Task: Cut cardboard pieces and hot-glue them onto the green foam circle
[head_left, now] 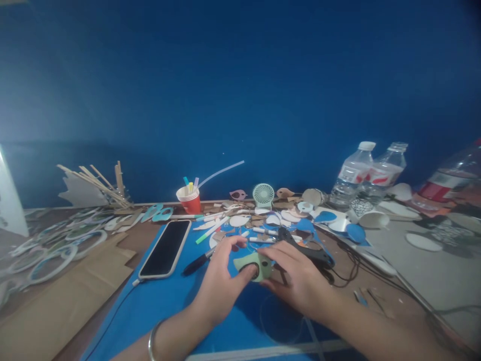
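Note:
A small light-green bird cutout (266, 271) with a dark eye and a dark patch is held between my two hands above the blue mat (233, 321). My left hand (227, 276) presses its thumb over the dark patch, with the fingers arched behind. From the other side, my right hand (296, 273) grips the bird's right end between thumb and fingers. A black marker (195, 263) lies by my left hand. Just behind my right hand is a black tool (313, 253) with a cable, partly hidden by the hand.
A phone (165, 249) lies at left, near a red paper cup (189, 200) of markers. Behind are a small fan (263, 195) and several loose cutouts. Water bottles (351, 173) stand at right. Cardboard (71, 296) and paper rings (54, 263) cover the left side.

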### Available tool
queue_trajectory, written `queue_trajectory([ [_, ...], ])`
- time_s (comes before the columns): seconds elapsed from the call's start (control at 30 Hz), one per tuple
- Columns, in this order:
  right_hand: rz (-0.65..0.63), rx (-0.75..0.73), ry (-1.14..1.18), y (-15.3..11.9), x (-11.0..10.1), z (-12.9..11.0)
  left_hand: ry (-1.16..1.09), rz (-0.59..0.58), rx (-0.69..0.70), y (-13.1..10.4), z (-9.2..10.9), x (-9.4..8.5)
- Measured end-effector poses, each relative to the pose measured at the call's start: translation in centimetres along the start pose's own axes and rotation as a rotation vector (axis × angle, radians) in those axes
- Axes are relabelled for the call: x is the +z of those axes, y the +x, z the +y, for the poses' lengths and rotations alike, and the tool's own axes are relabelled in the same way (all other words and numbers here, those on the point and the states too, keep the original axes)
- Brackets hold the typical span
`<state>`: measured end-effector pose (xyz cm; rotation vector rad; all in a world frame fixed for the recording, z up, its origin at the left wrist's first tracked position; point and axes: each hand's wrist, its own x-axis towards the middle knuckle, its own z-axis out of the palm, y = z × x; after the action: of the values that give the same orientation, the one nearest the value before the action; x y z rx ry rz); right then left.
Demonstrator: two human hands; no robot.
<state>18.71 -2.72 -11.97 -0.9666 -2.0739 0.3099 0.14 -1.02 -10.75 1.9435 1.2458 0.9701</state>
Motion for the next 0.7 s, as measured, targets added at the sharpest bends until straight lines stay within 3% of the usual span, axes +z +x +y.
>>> queue_trajectory([
  [0.43,0.031,-0.09,-0.043,-0.03,-0.03,0.51,-0.041,0.005,-0.036,-0.19,0.12,0.13],
  [0.7,0.073,-0.027,-0.069,0.03,-0.06,0.5,-0.311,0.058,-0.022,0.39,-0.16,-0.44],
])
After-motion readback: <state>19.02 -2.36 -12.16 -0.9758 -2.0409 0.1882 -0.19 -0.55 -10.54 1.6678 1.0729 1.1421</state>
